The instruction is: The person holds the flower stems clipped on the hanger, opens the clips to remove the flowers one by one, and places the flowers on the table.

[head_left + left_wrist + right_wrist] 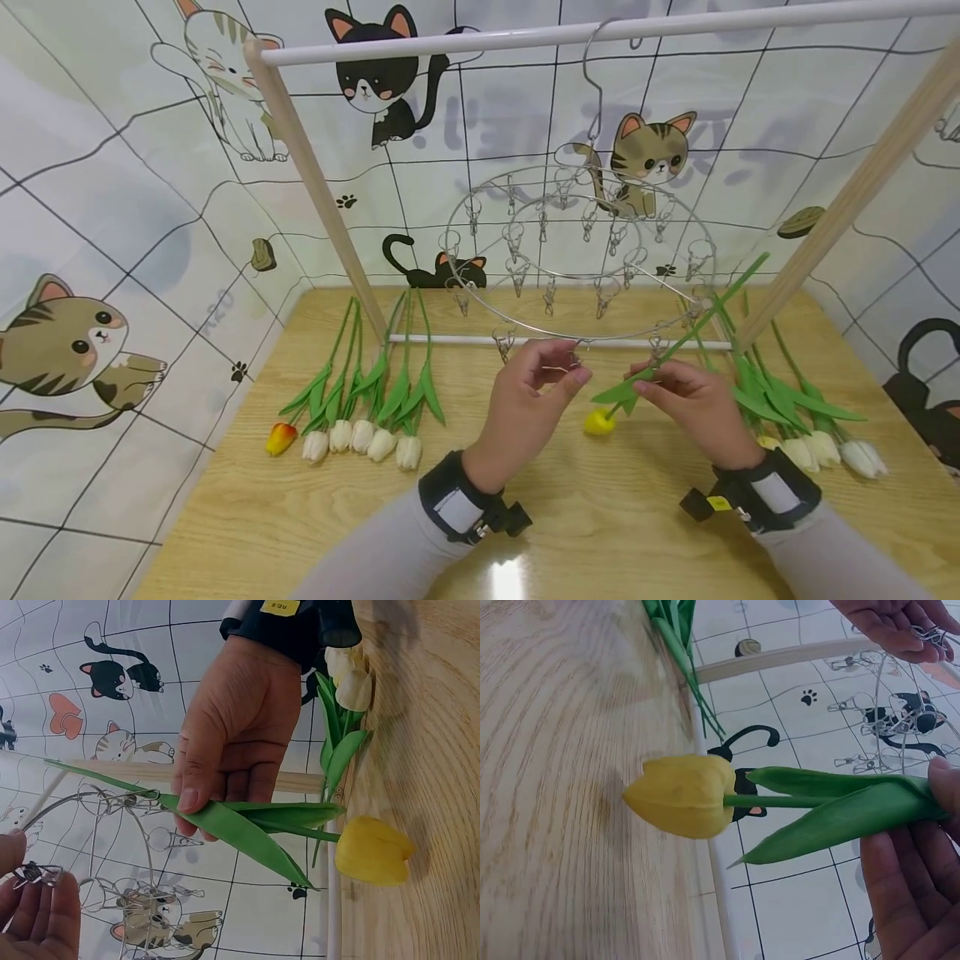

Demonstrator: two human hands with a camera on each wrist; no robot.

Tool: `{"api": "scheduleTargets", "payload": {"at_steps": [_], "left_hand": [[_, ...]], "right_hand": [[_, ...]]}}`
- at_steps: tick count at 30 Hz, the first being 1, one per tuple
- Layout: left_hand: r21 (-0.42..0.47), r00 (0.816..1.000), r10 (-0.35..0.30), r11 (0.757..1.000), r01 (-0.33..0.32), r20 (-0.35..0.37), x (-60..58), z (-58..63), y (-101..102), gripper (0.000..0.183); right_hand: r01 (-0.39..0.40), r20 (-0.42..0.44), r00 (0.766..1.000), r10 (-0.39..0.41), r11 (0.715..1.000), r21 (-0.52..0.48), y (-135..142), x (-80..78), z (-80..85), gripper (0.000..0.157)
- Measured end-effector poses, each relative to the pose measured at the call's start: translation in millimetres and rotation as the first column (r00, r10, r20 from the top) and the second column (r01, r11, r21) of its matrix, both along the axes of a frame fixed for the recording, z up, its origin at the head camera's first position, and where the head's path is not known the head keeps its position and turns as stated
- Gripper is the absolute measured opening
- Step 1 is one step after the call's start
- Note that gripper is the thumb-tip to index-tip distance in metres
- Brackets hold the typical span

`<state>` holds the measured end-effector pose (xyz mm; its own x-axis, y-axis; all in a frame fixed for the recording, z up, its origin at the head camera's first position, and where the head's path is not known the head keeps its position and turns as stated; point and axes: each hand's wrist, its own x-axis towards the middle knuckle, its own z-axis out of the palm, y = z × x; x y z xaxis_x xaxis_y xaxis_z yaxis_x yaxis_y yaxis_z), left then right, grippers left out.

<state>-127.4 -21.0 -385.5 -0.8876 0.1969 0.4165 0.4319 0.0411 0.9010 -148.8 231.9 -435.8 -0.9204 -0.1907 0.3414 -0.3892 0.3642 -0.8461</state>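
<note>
A yellow tulip point(599, 422) hangs head down, its stem running up to the right past the ring. My right hand point(693, 408) pinches its stem and green leaves between thumb and fingers, as the right wrist view shows with the yellow bloom point(682, 796) well away from the fingers. Just left of it, my left hand point(528, 400) pinches a wire clip point(34, 874) at the front rim of the round metal drying hanger point(517, 323). More small clips dangle from both rings of this hanger.
A white rod point(450, 44) on wooden posts point(315, 179) carries the hanger's hook point(596, 79). On the wooden table point(285, 517), white tulips point(362, 436) and an orange-red one point(281, 438) lie at left. More tulips point(862, 458) lie at right, beside the right post.
</note>
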Motion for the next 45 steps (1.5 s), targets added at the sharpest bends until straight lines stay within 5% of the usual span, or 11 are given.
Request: {"api": "scheduleTargets", "payload": {"at_steps": [8,13,16,23,25,28,36,40,45], "left_hand": [[0.016,0.987,0.067,0.998,-0.066,-0.149,-1.2,-5.1,-1,0.03],[0.015,0.955,0.128,0.992,-0.128,-0.266,-1.7,-6.8,-2,0.032],[0.032,0.92,0.161,0.986,-0.161,-0.358,-2.1,-6.5,-3,0.032],[0.061,0.772,0.174,0.983,-0.173,-0.611,-2.4,-4.0,-5,0.031],[0.031,0.751,0.144,0.986,-0.163,-0.644,-1.7,-4.0,-4,0.031],[-0.03,0.766,0.084,0.991,-0.134,-0.638,0.0,-3.8,-2,0.028],[-0.257,0.914,-0.072,0.966,-0.037,-0.399,2.8,-4.7,3,0.037],[-0.228,0.967,-0.075,0.973,0.018,-0.245,2.6,-6.8,5,0.043],[-0.103,0.99,-0.07,0.993,0.058,-0.124,0.3,-8.1,5,0.041]], "right_hand": [[-0.019,-0.043,0.999,0.019,1.0,0.002,-6,0.4,-0.4,0.017],[-0.027,-0.06,0.998,0.027,1.0,0.009,-8,2.7,2.2,0.016],[-0.024,-0.07,0.997,0.025,0.999,0.021,-7,4.4,4.7,0.02],[-0.035,-0.106,0.994,0.036,0.999,0.011,-9,9.8,10.7,0.019],[-0.042,-0.128,0.991,0.042,0.999,0.008,-12,11.4,11.4,0.019],[-0.055,-0.166,0.985,0.057,0.998,0.018,-15,13.3,11.0,0.02],[-0.126,-0.248,0.96,0.131,0.991,0.035,-23,14.7,10.5,0.028],[-0.128,-0.247,0.959,0.138,0.99,0.056,-30,15.9,11.3,0.025],[-0.159,-0.233,0.958,0.166,0.986,0.047,-42,16.9,12.1,0.029]]}}
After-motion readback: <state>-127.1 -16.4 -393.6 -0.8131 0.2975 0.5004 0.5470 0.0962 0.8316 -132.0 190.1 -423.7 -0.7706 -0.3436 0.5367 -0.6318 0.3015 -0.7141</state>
